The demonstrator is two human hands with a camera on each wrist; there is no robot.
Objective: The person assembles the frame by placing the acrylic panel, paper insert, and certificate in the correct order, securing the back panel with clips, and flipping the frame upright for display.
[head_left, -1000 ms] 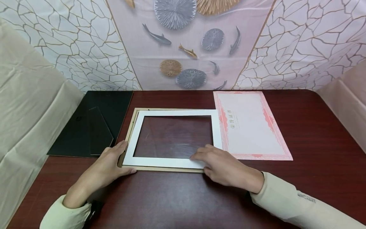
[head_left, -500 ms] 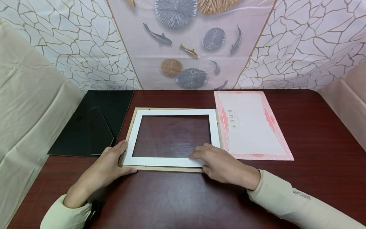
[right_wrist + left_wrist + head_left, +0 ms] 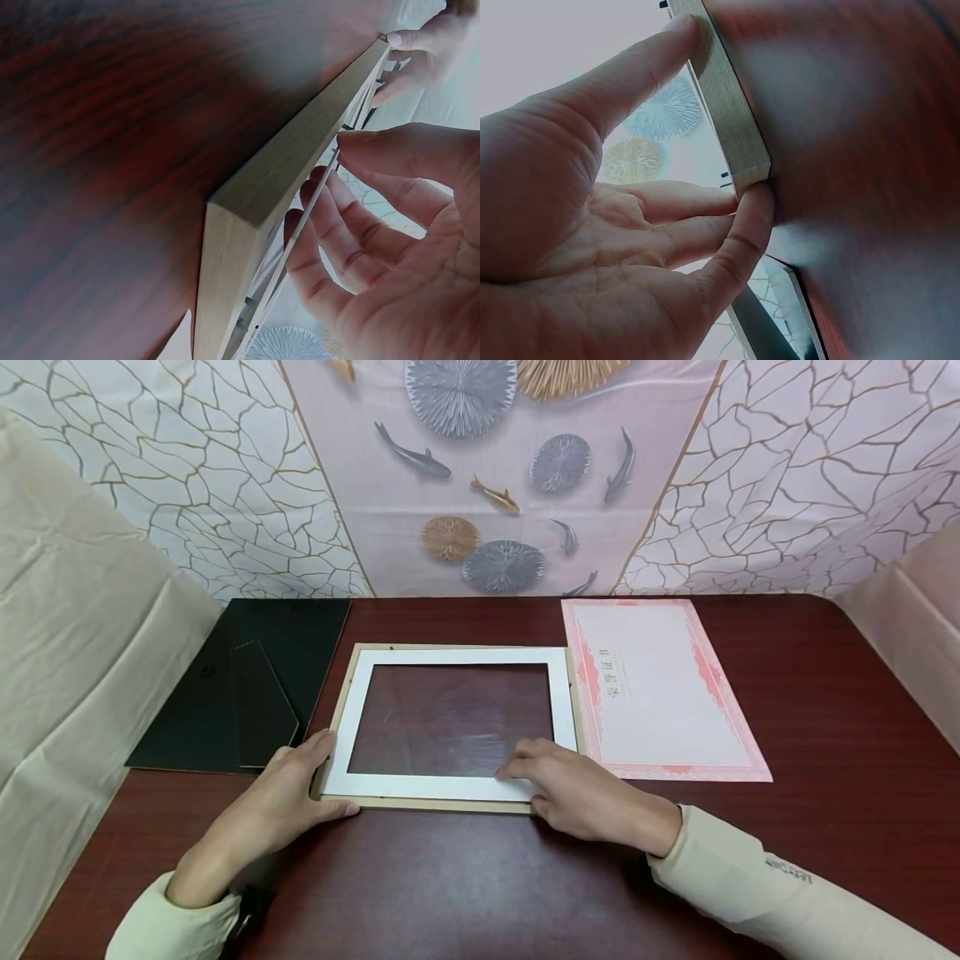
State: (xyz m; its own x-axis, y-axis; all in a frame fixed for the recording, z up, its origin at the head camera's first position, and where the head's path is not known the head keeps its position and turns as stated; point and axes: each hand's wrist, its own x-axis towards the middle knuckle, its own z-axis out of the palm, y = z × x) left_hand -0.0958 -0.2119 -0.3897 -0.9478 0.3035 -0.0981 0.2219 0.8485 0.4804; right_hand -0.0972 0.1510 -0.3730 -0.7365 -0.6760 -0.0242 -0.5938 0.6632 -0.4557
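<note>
A light wooden picture frame (image 3: 442,804) lies on the table in the head view, with a white picture mat (image 3: 420,786) over its opening. My left hand (image 3: 273,806) holds the frame's near left corner, thumb along the front rail and fingers at the left side. In the left wrist view, fingertips touch the short end of the wooden rail (image 3: 731,112). With my right hand (image 3: 581,789) I pinch the mat's front strip near its right end. The right wrist view shows the mat edge (image 3: 296,232) between thumb and fingers, slightly raised off the frame there.
A black backing board (image 3: 195,693) with its stand leg (image 3: 262,710) lies at the left. To the right, a pink-bordered certificate (image 3: 663,693) lies close against the frame. Patterned cloth (image 3: 487,493) hangs behind the dark red table (image 3: 825,710).
The mat has shifted left, so the frame's right rail now shows beside it. My right hand has gone slightly left with it; my left hand has stayed in place.
</note>
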